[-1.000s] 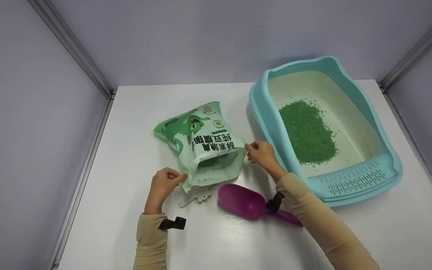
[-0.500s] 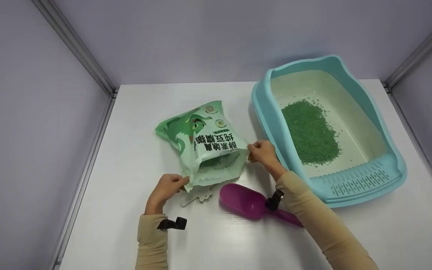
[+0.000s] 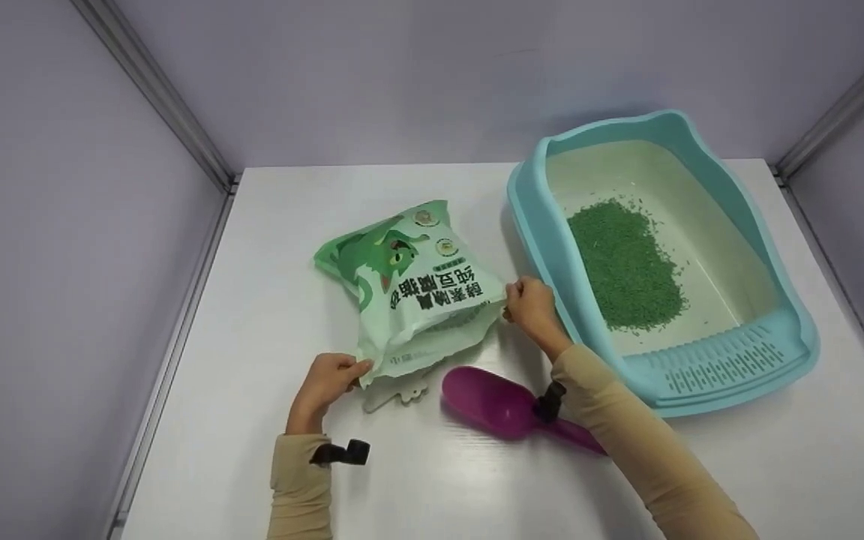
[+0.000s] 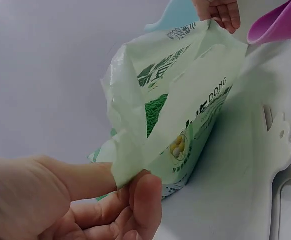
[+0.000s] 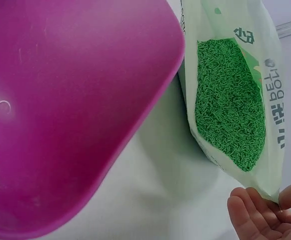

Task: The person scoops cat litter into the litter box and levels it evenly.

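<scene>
A green and white cat litter bag lies on the table with its mouth toward me. My left hand pinches the left corner of the mouth between thumb and fingers. The right corner is pinched by my right hand, close beside the litter box. Between them the opening sags and looks narrow from above. Green litter pellets show inside the bag in the right wrist view. Just below the mouth lies a magenta scoop, its handle partly under my right forearm.
A light blue litter box stands at the right, green pellets spread over its floor. Pale flat cut-out pieces lie by the bag's mouth, partly covered by it. Walls rise behind and on both sides of the white table.
Both hands have drawn apart slightly, the left toward the left and down, the right toward the right. The bag's mouth has stretched wider and flattened. The whole scene has shifted slightly rightward.
</scene>
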`<state>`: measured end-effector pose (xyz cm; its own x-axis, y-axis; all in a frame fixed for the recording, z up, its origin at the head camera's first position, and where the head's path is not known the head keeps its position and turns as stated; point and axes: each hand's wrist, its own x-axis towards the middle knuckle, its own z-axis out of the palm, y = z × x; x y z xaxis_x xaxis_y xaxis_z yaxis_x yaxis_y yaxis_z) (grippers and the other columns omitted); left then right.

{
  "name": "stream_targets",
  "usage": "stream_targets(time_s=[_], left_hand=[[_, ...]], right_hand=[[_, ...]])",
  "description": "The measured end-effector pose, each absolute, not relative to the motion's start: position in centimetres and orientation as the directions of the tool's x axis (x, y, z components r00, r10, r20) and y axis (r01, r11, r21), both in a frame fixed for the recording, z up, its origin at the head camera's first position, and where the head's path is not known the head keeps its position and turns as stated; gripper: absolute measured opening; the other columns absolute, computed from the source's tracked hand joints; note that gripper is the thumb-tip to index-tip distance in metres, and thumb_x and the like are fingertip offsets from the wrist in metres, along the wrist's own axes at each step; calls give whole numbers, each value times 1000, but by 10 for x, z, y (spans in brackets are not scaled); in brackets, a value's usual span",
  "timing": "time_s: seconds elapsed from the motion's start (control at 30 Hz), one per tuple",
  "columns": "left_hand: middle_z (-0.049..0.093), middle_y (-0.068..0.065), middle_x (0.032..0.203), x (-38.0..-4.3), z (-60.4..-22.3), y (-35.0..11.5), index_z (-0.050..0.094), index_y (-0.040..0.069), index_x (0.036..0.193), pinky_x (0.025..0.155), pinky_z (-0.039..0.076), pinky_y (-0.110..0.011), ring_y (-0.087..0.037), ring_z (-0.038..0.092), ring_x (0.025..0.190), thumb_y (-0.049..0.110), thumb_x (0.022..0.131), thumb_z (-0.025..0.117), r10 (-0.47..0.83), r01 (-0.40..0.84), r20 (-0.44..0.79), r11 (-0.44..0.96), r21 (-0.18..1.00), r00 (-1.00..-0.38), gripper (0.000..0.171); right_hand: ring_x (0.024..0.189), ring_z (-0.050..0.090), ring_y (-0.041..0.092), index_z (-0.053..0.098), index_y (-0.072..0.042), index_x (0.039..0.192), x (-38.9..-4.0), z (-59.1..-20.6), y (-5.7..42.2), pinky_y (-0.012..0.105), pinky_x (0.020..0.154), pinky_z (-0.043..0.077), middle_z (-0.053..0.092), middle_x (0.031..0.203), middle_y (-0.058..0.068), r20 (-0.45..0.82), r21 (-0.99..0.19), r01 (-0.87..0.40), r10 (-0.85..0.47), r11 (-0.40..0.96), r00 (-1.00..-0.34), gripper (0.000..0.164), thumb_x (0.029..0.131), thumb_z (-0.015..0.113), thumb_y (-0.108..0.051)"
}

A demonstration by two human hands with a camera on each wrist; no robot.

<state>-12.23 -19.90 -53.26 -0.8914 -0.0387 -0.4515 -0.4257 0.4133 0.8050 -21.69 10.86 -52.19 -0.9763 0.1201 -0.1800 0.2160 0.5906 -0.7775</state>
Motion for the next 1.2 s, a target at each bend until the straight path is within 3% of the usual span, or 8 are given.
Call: stream_targets(time_s=[0.23, 0.43, 0.57, 0.67, 0.8, 0.97, 1.1, 1.2], left_hand=[[42, 4, 57, -123, -535, -204, 47, 11, 57, 60, 39, -23, -11, 45, 62, 16, 92, 64, -69, -451, -469, 426, 784, -880, 39], [52, 2, 62, -123, -537, -206, 53, 6, 61, 58, 38, -23, -12, 46, 63, 13, 91, 64, -100, -437, -443, 457, 775, -891, 33], [57, -1, 67, -123, -537, -208, 63, -1, 73, 60, 40, -23, -12, 48, 65, 12, 91, 63, -118, -440, -441, 474, 762, -890, 23], [64, -7, 76, -123, -538, -209, 67, -8, 91, 62, 42, -22, -12, 53, 69, 13, 92, 62, -123, -449, -448, 475, 757, -886, 21], [66, -11, 83, -121, -542, -208, 58, -9, 106, 63, 43, -22, -11, 55, 70, 11, 92, 62, -133, -438, -427, 449, 779, -894, 25], [51, 0, 73, -117, -550, -204, 41, 5, 96, 58, 38, -22, -9, 46, 63, 5, 91, 61, -121, -374, -355, 378, 847, -927, 20], [65, -8, 88, -114, -551, -204, 60, 3, 94, 67, 47, -24, -14, 62, 79, 2, 93, 58, -69, -273, -269, 422, 865, -961, 2], [71, -14, 107, -112, -550, -205, 72, 3, 97, 83, 51, -30, -23, 65, 100, 3, 95, 56, -26, -227, -243, 460, 859, -970, 16]], right_hand=[[50, 57, 7, 52, -4, 73, -218, -521, 106, 22, 51, 51, 68, 80, 26, -180, -793, 225, 136, 566, -974, 26, 98, 47, -10], [48, 56, 5, 52, -4, 74, -219, -519, 106, 21, 49, 50, 69, 81, 26, -185, -787, 237, 149, 569, -971, 25, 98, 47, -8], [49, 57, 6, 49, -6, 72, -218, -519, 104, 21, 49, 50, 68, 81, 25, -206, -797, 260, 159, 545, -965, 26, 98, 45, -6], [50, 57, 6, 51, -4, 75, -218, -521, 104, 21, 50, 50, 67, 78, 21, -200, -822, 247, 146, 513, -969, 23, 97, 46, -5], [48, 55, 5, 55, 2, 90, -218, -524, 109, 21, 49, 49, 63, 70, 15, -131, -866, 160, 95, 473, -987, 10, 96, 47, -2], [49, 52, 6, 54, 0, 97, -217, -527, 112, 20, 49, 45, 56, 62, 9, -70, -866, 78, 35, 494, -997, 9, 96, 45, 2], [49, 52, 5, 61, 3, 90, -218, -527, 113, 20, 51, 45, 59, 63, 12, -111, -879, 103, 11, 465, -994, 21, 96, 42, 5], [50, 54, 5, 64, 6, 88, -218, -527, 115, 20, 53, 48, 63, 68, 14, -167, -894, 143, -20, 424, -986, 27, 95, 38, 6]])
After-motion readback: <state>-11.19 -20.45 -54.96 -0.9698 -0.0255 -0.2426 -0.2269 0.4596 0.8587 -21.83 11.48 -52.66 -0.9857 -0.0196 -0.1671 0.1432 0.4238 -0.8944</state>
